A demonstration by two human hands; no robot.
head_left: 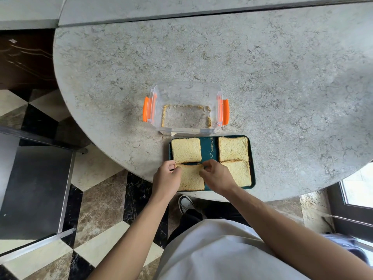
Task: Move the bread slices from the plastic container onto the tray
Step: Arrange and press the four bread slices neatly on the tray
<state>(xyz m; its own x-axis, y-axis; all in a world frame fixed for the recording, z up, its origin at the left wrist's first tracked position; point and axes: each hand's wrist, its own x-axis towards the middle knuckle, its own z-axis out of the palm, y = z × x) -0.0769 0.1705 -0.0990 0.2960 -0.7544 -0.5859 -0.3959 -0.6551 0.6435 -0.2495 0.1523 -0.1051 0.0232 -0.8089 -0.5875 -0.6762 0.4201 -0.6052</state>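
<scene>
Nearest us, at six o'clock on the tray (252, 172), we are pinching the near-left slice (191, 177) by its far corners with our left hand (166, 178) and right hand (217, 175), setting it down. Three other slices (233, 148) are lying beside it. Beyond, at twelve o'clock, the plastic container (185, 91) is holding only crumbs, so we are judging the job nearly finished.

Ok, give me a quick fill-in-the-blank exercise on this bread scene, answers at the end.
1. The dark teal rectangular tray holds ____ bread slices.
2. The clear plastic container has ____ clips.
3. Both hands, left and right, touch the near-left bread slice, the one ____ to the person.
4. The container holds only ____.

Answers: four; orange; closest; crumbs
</scene>
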